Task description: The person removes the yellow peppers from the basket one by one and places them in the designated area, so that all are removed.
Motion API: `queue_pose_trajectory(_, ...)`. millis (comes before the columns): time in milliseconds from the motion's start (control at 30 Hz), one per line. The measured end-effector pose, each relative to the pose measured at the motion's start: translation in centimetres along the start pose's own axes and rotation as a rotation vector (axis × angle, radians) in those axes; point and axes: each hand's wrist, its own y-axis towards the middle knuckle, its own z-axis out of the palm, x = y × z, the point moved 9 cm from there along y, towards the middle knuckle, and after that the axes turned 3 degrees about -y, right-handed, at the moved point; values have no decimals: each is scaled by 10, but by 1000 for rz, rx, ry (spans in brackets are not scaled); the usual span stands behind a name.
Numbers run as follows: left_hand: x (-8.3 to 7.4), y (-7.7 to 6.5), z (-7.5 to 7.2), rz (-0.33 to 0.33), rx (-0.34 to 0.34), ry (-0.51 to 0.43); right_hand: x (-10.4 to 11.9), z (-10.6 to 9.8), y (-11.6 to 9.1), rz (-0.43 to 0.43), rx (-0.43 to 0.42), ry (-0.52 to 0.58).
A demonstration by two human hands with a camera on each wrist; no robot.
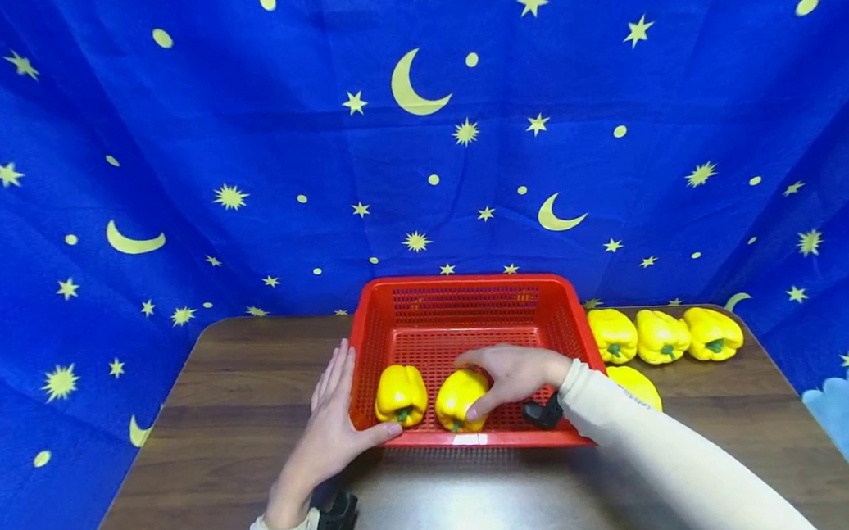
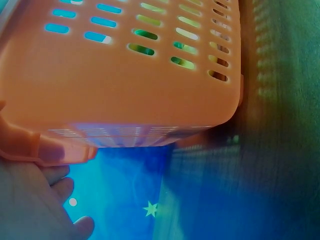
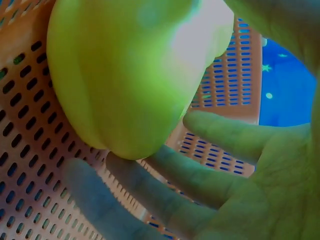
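A red plastic basket (image 1: 474, 440) with slotted walls stands on the table. Inside, near its front wall, a yellow bell pepper (image 1: 401, 394) sits at the left. Beside it is a second yellow bell pepper (image 1: 458, 401), which my right hand (image 1: 515, 374) holds between thumb and fingers. Up close in the right wrist view, the fingers (image 3: 195, 175) curve around that pepper (image 3: 120, 75). My left hand (image 1: 334, 419) rests against the basket's left front corner, fingers extended along the outer side and thumb on the front rim. The left wrist view shows the basket's outer wall (image 2: 115, 85).
Right of the basket, a row of yellow bell peppers (image 1: 662, 336) lies on the wooden table (image 1: 241, 393). Another yellow pepper (image 1: 636, 386) is partly hidden by my right sleeve. A blue curtain (image 1: 298, 142) with moons and stars hangs behind the table.
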Motion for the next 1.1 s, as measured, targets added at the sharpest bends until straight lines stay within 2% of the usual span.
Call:
queue_pose_trajectory(233, 1, 0, 1, -9, 7, -10, 1, 8, 4, -44, 22, 30)
queue_pose_trajectory(467, 0, 1, 3, -4, 8, -15, 8, 10, 6, -88, 28, 15)
queue_pose_trajectory(767, 0, 0, 0, 6, -3, -1, 11, 11, 8, -31, 59, -33)
queue_pose_trajectory(1100, 2, -1, 0, -11, 6, -3, 9, 13, 16, -34, 53, -48)
